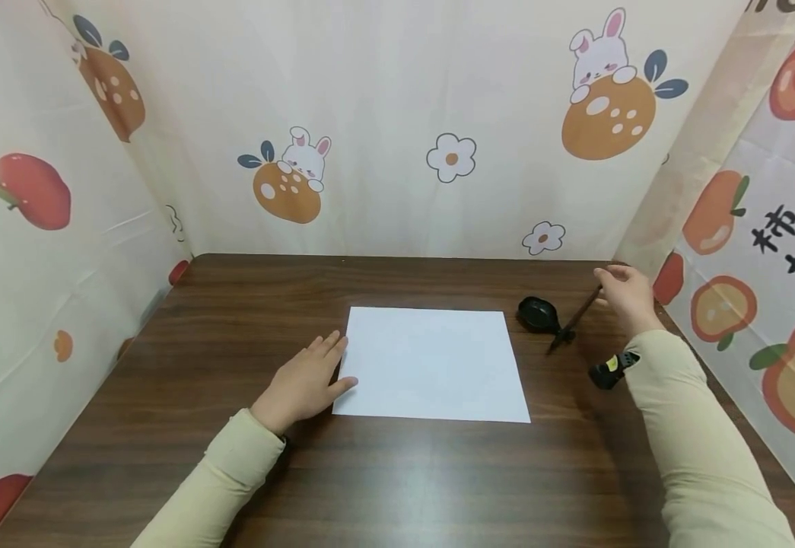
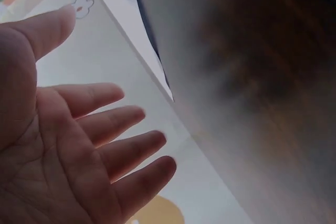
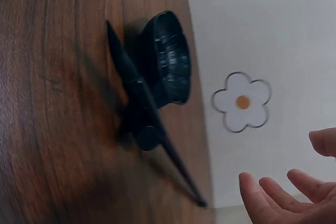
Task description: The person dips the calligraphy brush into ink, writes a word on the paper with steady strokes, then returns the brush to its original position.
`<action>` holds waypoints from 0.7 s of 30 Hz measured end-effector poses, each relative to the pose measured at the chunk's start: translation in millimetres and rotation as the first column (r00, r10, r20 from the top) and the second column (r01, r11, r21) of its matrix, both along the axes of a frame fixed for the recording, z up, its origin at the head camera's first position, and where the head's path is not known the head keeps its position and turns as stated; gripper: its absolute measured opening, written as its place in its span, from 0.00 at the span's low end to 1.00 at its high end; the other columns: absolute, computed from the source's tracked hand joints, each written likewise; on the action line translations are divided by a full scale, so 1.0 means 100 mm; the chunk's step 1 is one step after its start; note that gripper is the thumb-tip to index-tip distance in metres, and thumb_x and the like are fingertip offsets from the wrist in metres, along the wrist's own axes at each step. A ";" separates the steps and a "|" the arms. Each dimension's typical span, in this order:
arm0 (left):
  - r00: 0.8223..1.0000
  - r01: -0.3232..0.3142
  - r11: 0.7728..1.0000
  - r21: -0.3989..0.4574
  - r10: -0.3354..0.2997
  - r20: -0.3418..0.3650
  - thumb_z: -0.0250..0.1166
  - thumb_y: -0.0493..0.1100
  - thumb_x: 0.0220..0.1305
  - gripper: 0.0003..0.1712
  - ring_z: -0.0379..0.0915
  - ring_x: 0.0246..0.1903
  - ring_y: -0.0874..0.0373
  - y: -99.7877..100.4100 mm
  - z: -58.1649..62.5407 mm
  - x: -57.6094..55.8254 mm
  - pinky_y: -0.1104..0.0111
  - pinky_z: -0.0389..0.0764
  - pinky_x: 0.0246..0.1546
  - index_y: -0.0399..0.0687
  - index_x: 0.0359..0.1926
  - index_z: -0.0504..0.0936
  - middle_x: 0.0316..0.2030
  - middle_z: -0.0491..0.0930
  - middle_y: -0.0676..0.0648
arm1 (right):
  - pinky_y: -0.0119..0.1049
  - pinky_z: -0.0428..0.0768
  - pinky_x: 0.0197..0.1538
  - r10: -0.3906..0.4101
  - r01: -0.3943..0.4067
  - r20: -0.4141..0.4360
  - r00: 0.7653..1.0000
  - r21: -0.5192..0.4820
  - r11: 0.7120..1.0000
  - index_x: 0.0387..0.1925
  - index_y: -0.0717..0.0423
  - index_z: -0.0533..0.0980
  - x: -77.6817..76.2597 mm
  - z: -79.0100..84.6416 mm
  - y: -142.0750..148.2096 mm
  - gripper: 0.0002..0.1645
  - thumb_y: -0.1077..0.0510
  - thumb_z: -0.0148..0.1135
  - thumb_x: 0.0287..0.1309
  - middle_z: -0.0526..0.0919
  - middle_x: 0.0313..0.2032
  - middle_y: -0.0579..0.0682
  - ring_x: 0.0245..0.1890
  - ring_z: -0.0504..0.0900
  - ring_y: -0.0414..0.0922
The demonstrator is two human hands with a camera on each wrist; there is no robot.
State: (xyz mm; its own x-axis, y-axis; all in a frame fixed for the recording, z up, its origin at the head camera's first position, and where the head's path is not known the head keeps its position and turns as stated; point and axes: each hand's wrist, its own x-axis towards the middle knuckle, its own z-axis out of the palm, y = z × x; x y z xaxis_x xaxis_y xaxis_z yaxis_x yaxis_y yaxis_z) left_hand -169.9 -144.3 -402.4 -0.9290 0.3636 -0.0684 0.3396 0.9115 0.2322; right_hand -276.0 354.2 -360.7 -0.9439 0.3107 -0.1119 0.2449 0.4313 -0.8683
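The right hand [image 1: 626, 297], half open and holding nothing, should handle the tilted brush [image 1: 581, 312] beside it gently, not disturbing the black dish [image 1: 537, 314] to its left.

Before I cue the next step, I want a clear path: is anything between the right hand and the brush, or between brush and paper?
Nothing visible stands between the right hand and the brush. Between brush and paper, the black dish stands partly in the way, right of the paper; nothing visible blocks the tip.
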 end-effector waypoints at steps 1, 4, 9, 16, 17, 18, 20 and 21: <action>1.000 0.005 1.000 -0.009 -0.005 0.011 0.59 0.59 0.68 0.43 0.55 0.72 0.35 0.01 -0.01 0.00 0.45 0.62 0.69 0.37 0.73 0.60 0.74 0.57 0.36 | 0.20 0.80 0.36 -0.020 0.020 0.010 1.000 -0.016 1.000 0.75 0.63 0.50 -0.02 -0.03 0.01 0.44 0.39 0.43 0.70 0.56 0.72 0.67 0.60 0.72 0.56; 0.999 0.032 0.999 -0.027 -0.031 0.030 0.60 0.58 0.68 0.42 0.56 0.71 0.35 0.03 -0.03 0.02 0.45 0.62 0.70 0.36 0.72 0.61 0.73 0.58 0.35 | 0.20 0.81 0.37 -0.075 0.077 0.029 0.997 -0.064 0.995 0.75 0.63 0.52 -0.06 -0.11 0.04 0.42 0.43 0.46 0.70 0.58 0.70 0.65 0.45 0.78 0.40; 0.996 0.063 0.997 -0.054 -0.059 0.062 0.61 0.56 0.68 0.41 0.56 0.71 0.36 0.06 -0.07 0.03 0.46 0.61 0.70 0.35 0.71 0.62 0.73 0.59 0.35 | 0.24 0.83 0.43 -0.136 0.143 0.065 0.989 -0.113 0.983 0.73 0.65 0.55 -0.08 -0.21 0.08 0.38 0.49 0.48 0.70 0.68 0.57 0.56 0.27 0.75 0.25; 0.991 0.059 0.994 -0.091 -0.048 0.127 0.60 0.58 0.68 0.42 0.54 0.72 0.37 0.11 -0.09 0.05 0.46 0.61 0.71 0.38 0.72 0.61 0.74 0.57 0.38 | 0.27 0.84 0.44 -0.206 0.228 0.152 0.967 -0.153 0.961 0.66 0.62 0.66 -0.08 -0.33 0.11 0.29 0.53 0.52 0.68 0.69 0.47 0.49 0.28 0.77 0.29; 0.990 0.061 0.994 -0.087 -0.049 0.130 0.60 0.58 0.67 0.42 0.55 0.72 0.36 0.12 -0.09 0.05 0.46 0.61 0.70 0.37 0.72 0.61 0.74 0.57 0.37 | 0.26 0.84 0.42 -0.215 0.240 0.155 0.964 -0.161 0.957 0.63 0.61 0.68 -0.08 -0.35 0.11 0.26 0.54 0.53 0.68 0.70 0.46 0.49 0.27 0.77 0.29; 0.990 0.062 0.994 -0.086 -0.050 0.133 0.60 0.58 0.67 0.42 0.55 0.72 0.36 0.12 -0.09 0.05 0.46 0.61 0.70 0.37 0.72 0.61 0.74 0.57 0.37 | 0.26 0.84 0.40 -0.225 0.251 0.153 0.962 -0.171 0.953 0.60 0.62 0.70 -0.09 -0.37 0.12 0.24 0.55 0.54 0.67 0.70 0.45 0.50 0.25 0.77 0.29; 0.989 0.060 0.995 -0.078 -0.049 0.137 0.60 0.58 0.67 0.42 0.54 0.72 0.36 0.13 -0.09 0.06 0.47 0.62 0.70 0.37 0.72 0.61 0.74 0.57 0.38 | 0.25 0.84 0.37 -0.232 0.257 0.152 0.961 -0.176 0.950 0.57 0.61 0.71 -0.10 -0.40 0.13 0.21 0.56 0.55 0.66 0.71 0.45 0.51 0.22 0.78 0.29; 0.989 0.060 0.995 -0.079 -0.049 0.137 0.60 0.58 0.68 0.42 0.54 0.72 0.36 0.13 -0.10 0.06 0.47 0.62 0.70 0.38 0.72 0.61 0.74 0.56 0.38 | 0.25 0.84 0.36 -0.228 0.252 0.150 0.962 -0.172 0.952 0.56 0.61 0.71 -0.10 -0.41 0.13 0.20 0.57 0.55 0.66 0.71 0.45 0.51 0.22 0.78 0.28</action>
State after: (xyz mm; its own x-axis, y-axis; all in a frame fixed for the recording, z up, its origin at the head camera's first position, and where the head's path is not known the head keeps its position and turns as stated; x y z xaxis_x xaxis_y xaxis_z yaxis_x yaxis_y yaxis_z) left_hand -163.8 -131.7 -412.2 -0.8884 0.4010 -0.2235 0.3596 0.9105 0.2043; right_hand -286.0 367.1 -401.7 -0.8180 0.4881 -0.3042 0.4346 0.1781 -0.8828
